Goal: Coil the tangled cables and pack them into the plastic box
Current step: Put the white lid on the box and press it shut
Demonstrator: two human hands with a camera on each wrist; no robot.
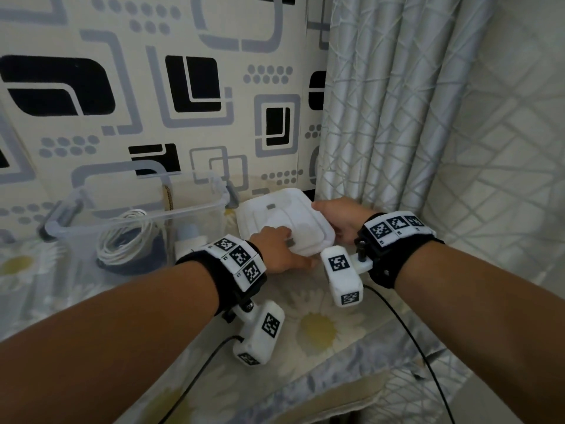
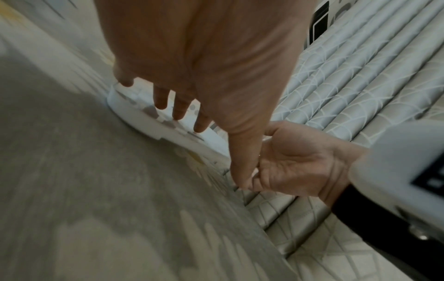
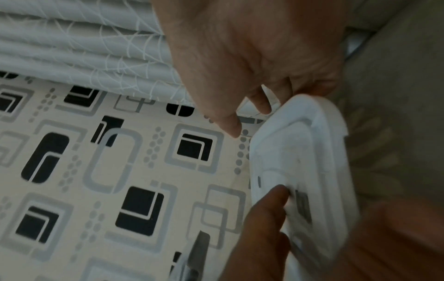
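Note:
A clear plastic box (image 1: 183, 214) stands open at the left of the table, with a coiled white cable (image 1: 128, 237) leaning inside it. Right of the box is its white lid (image 1: 281, 212) (image 2: 134, 112) (image 3: 300, 152). My left hand (image 1: 272, 246) (image 2: 204, 66) holds the lid's near left edge, fingers laid on top and thumb along the near rim. My right hand (image 1: 339, 218) (image 3: 252, 47) grips the lid's right side, its fingers curled round the far corner. The wrist views are blurred.
A pale blue and white item (image 1: 189, 237) also sits in the box. The patterned wall (image 1: 183, 102) is right behind the box and lid, and a curtain (image 1: 382, 117) hangs at the right. The flowered table's front edge (image 1: 351, 371) runs diagonally near my right forearm.

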